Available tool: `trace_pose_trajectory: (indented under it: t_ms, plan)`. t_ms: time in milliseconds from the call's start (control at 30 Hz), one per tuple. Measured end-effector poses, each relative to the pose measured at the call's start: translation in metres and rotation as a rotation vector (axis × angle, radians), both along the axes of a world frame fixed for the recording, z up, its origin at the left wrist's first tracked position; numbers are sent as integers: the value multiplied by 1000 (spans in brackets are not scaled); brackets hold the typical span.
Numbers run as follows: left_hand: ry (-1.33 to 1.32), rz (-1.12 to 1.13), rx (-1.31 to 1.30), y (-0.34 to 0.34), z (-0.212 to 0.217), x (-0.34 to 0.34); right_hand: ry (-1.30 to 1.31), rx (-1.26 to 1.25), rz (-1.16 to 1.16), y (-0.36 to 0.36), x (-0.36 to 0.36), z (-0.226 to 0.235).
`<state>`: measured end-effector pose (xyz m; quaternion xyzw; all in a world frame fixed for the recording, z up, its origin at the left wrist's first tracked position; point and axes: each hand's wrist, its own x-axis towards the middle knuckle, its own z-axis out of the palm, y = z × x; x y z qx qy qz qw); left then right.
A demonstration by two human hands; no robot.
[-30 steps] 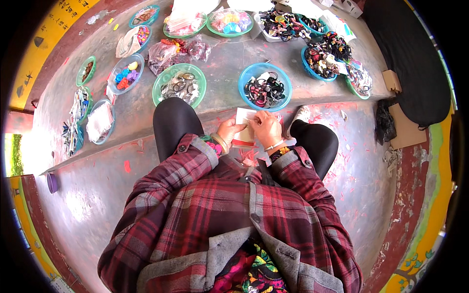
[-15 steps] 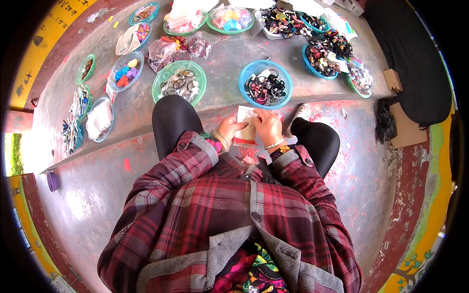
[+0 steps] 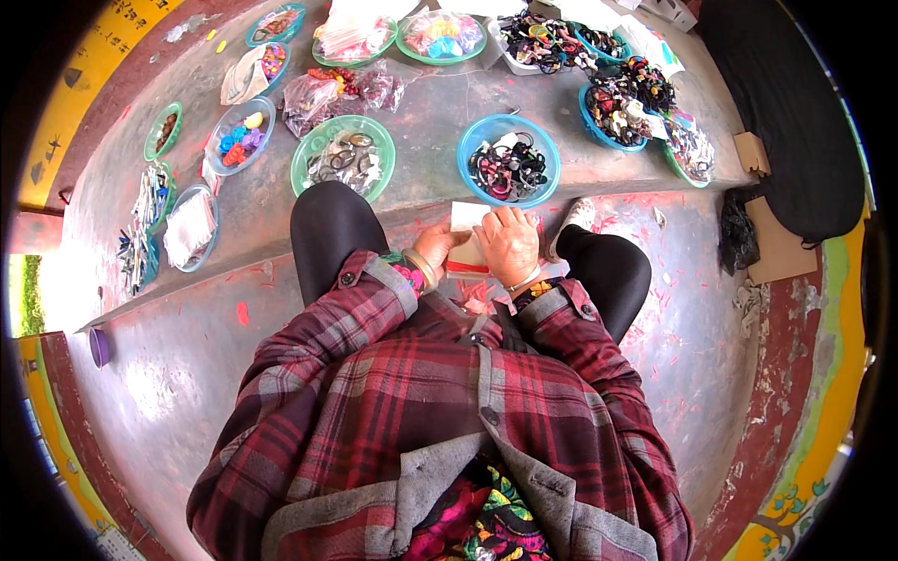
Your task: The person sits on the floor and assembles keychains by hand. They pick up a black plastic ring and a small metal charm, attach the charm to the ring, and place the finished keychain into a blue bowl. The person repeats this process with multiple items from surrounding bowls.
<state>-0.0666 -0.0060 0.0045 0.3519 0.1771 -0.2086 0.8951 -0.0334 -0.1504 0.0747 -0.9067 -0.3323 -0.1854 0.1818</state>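
Note:
Between my knees I hold a small flat white packet (image 3: 468, 215) with a red band near its lower edge. Its left side is gripped by my left hand (image 3: 436, 247), thumb on the front and fingers behind. My right hand (image 3: 510, 245) lies over the right half, back of the hand up, fingers bent together against the packet and covering much of it. Whatever is under those fingers is hidden. Just beyond my hands, a blue bowl (image 3: 465, 173) holds black hair ties with small ornaments.
On the raised concrete ledge (image 3: 426, 154) stand a green bowl (image 3: 297, 168) of hair ties and clear packets, a blue basin (image 3: 591, 122) of trinkets, and several other bowls. Pink scraps (image 3: 475, 297) lie below my hands. A purple cup (image 3: 100, 348) is at far left.
My right hand has turned and slid left across the packet, its fingers now covering more of the front. My left hand keeps its grip, nearly in place.

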Motion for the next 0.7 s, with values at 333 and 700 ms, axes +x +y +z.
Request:
trace_pose_trajectory:
  t_ms: [333,700]
  plan:
    - [2,-56,13,2,-2,0,190,271,-73,-8,4,-15]
    - [20,-62,23,0,-1,-1,570,358,-178,-3,5,-29]
